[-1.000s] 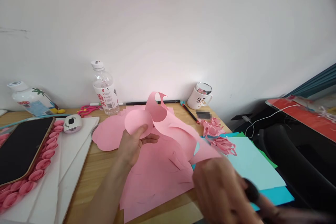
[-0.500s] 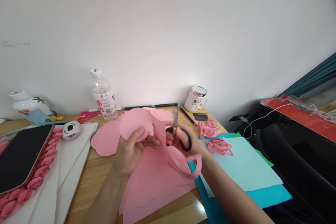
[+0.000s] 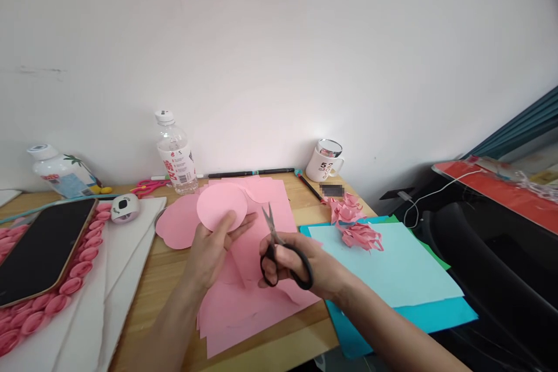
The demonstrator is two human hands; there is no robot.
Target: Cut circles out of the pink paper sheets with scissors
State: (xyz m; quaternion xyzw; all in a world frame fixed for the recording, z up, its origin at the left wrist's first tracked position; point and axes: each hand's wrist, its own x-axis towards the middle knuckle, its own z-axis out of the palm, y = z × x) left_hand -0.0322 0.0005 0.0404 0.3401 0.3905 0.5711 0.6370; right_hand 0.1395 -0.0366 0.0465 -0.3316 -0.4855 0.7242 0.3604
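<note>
Between the thumb and fingers of my left hand point(image 3: 213, 250) is a round pink paper disc point(image 3: 220, 204). My right hand point(image 3: 300, 261) grips a pair of black-handled scissors point(image 3: 271, 225), fingers through the loops, blades pointing up and slightly apart. Below both hands lie several pink paper sheets point(image 3: 274, 197), with a cut offcut curving across them under my right hand. Left of the held disc, more round pink pieces point(image 3: 178, 222) rest overlapped on the wooden table.
Pink paper scraps point(image 3: 360, 235) lie on pale blue sheets point(image 3: 405, 267) at right. A mug point(image 3: 325, 160), a black pen point(image 3: 250, 174) and a bottle point(image 3: 176, 157) line the wall. At left are a phone point(image 3: 47, 250), a small white device point(image 3: 125, 209) and pink scissors point(image 3: 150, 187).
The long pink offcut has come away from near my left hand and now lies on the sheets. My right hand with the scissors has moved down and nearer me, clear of the disc.
</note>
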